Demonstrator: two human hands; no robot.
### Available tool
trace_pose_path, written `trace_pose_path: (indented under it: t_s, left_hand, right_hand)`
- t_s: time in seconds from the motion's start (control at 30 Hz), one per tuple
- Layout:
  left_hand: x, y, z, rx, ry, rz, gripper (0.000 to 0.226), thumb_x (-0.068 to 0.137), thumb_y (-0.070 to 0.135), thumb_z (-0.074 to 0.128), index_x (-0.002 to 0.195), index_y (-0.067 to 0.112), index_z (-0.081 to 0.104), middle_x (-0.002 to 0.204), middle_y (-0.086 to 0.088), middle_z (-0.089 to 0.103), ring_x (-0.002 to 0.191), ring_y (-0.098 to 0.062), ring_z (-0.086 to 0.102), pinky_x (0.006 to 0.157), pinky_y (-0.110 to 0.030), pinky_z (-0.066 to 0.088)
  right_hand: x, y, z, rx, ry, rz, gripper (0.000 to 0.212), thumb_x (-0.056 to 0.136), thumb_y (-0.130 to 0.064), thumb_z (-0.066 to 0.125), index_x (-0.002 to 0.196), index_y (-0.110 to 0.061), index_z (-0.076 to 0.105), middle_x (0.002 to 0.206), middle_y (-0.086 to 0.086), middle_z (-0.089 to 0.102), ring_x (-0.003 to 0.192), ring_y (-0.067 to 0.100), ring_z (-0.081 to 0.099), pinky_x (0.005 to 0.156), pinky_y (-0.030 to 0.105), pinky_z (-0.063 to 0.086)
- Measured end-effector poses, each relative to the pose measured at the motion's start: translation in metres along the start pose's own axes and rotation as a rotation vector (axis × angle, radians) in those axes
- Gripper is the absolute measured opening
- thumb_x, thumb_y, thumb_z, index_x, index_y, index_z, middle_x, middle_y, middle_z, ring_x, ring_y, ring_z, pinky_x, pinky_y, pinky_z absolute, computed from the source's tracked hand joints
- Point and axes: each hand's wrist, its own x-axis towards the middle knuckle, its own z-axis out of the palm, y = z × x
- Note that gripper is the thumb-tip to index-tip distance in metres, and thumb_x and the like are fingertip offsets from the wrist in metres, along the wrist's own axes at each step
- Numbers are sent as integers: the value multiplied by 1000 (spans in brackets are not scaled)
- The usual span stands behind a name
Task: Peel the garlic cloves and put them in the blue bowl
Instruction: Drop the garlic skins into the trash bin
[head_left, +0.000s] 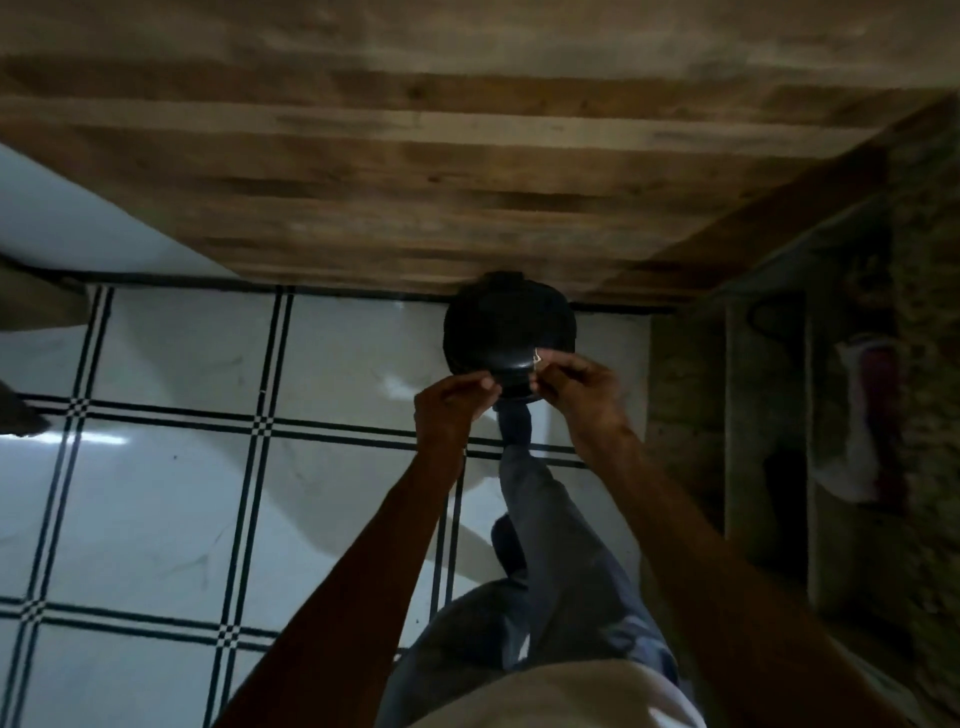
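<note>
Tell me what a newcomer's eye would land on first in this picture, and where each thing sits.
First come the two hands, raised together at the centre: the left hand and the right hand meet fingertip to fingertip, the right pinching a small pale scrap, perhaps garlic skin. Just behind them sits a dark round bowl on the floor, at the edge of a wooden wall. Below and to the left spreads the bright white tiled floor with dark grid lines.
</note>
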Motion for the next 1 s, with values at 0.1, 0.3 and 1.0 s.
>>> trace_pose_path:
  t_s: [0.1,0.3,1.0]
  left_hand:
    - [32,-10,4,17,13,-78,12,84,8,82,88,19,77,99,-9,79,101,-26,75,87,-30,58]
    - [106,-48,16,-93,57,-176,9,84,-3,78,92,2,77,96,-23,75,84,-30,72,78,-31,59]
    - [274,-152,50,-103,-134,-269,43,105,4,50,147,-5,45,116,-9,63,97,-15,64,77,-21,56]
  right_hand:
    - [40,21,9,-13,-8,13,42,84,-25,83,119,-5,72,118,13,75,114,29,71,103,54,56]
    - [115,81,26,-19,17,110,30,88,-7,78,115,5,72,114,26,73,110,40,71,101,50,56]
    - [251,213,43,-288,17,-6,48,109,-24,54,156,-21,44,150,2,50,134,15,50,99,17,47]
